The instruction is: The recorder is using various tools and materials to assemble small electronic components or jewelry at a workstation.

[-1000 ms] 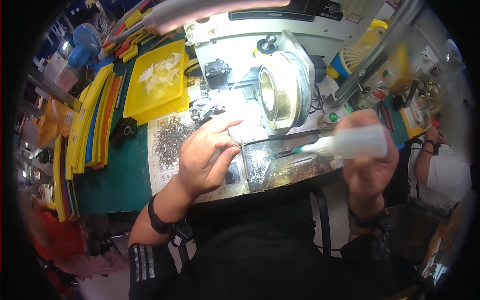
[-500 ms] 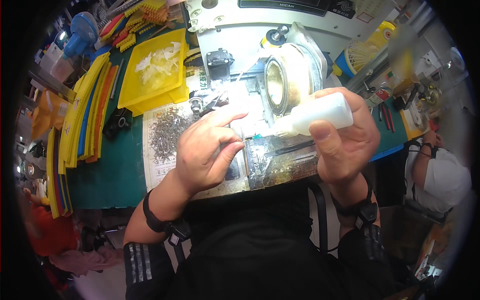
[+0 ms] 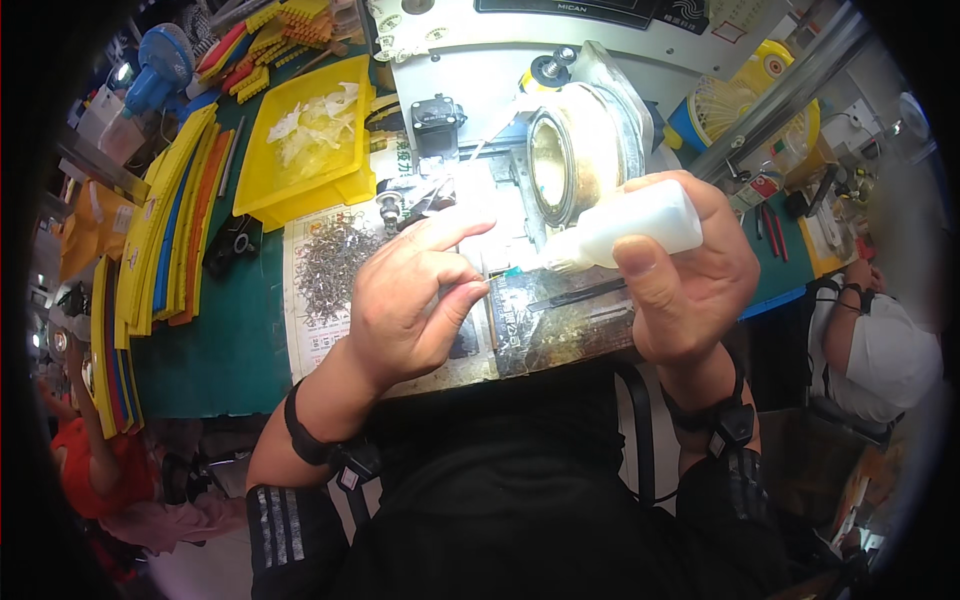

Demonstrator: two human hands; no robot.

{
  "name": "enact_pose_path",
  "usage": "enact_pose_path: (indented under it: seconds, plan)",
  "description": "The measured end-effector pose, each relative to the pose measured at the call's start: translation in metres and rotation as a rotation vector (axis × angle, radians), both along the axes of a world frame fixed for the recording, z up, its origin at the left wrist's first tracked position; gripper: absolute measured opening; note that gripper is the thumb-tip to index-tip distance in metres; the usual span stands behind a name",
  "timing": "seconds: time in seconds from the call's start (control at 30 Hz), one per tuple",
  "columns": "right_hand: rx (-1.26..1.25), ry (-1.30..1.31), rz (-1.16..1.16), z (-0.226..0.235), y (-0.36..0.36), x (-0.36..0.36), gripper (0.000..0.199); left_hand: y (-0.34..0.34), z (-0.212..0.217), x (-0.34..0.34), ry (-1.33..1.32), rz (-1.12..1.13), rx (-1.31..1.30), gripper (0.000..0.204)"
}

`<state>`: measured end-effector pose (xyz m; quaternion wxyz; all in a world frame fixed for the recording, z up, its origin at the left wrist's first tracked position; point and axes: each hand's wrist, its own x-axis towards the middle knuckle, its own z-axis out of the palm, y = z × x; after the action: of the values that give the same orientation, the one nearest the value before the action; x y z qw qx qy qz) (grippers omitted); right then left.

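Gripping a translucent white plastic bottle (image 3: 645, 222) between thumb and fingers, the right hand (image 3: 698, 270) aimed its green tip (image 3: 513, 271) between eight and nine o'clock, at a thin piece (image 3: 492, 280) the left hand (image 3: 408, 308) pinched between thumb and forefinger; contact seemed under way, completion untellable.

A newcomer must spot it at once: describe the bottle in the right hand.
Find the white machine at the far side of the workbench. In front of it, the right hand grips the bottle, its nozzle aimed toward the left hand. Its cloudy white body and green tip distinguish it from the dark strip nearby.
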<state>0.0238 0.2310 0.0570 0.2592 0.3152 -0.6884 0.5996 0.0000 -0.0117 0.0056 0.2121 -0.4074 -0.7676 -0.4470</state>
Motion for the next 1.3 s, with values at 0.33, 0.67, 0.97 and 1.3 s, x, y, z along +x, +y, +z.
enact_pose_path:
  seconds: [0.33,0.67,0.97,1.3]
  plan:
    - [-0.06,-0.029,0.039,-0.001,-0.001,-0.002,0.038,-0.001,-0.001,-0.001,-0.001,-0.006,0.004,0.008]
    - [-0.318,-0.155,0.054,-0.012,0.03,0.015,0.047,-0.001,-0.006,-0.002,0.112,0.045,0.029,0.018]
    - [-0.696,-1.121,0.853,-0.079,-0.048,0.031,0.034,0.008,-0.028,0.005,-0.501,-0.23,0.51,0.009]
    - [0.295,-0.733,0.103,-0.055,0.044,0.029,0.022,0.005,-0.024,0.009,-0.657,-0.126,0.533,0.011]
